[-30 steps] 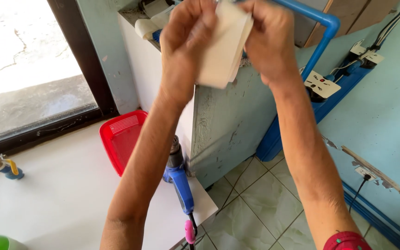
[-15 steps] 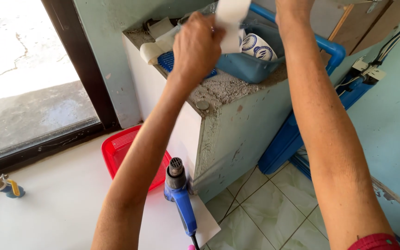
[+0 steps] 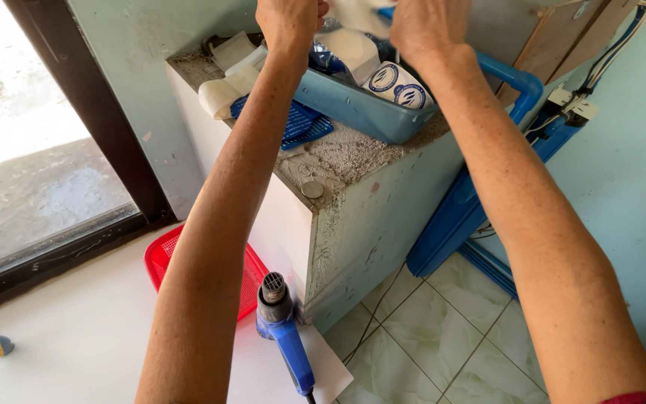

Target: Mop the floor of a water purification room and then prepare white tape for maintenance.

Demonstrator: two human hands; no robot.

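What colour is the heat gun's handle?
Blue, with a grey nozzle end; the heat gun shows clearly in the head view.

This looks like a small repair workshop set up in a plain room rather than a tidy home. A blue heat gun [image 3: 282, 329] lies on a white worktop [image 3: 76, 352] beside a red plastic basket [image 3: 244, 273], and a dusty, chipped concrete ledge [image 3: 338, 161] carries a blue tray [image 3: 357, 112] crammed with rolls of tape [image 3: 398, 84] and scraps. Blue cable ducting [image 3: 450, 217], exposed sockets [image 3: 571, 103] and loose wires run along the pale green wall [image 3: 622, 187] above a tiled floor [image 3: 428, 322], next to a dark-framed glass door [image 3: 91, 112].
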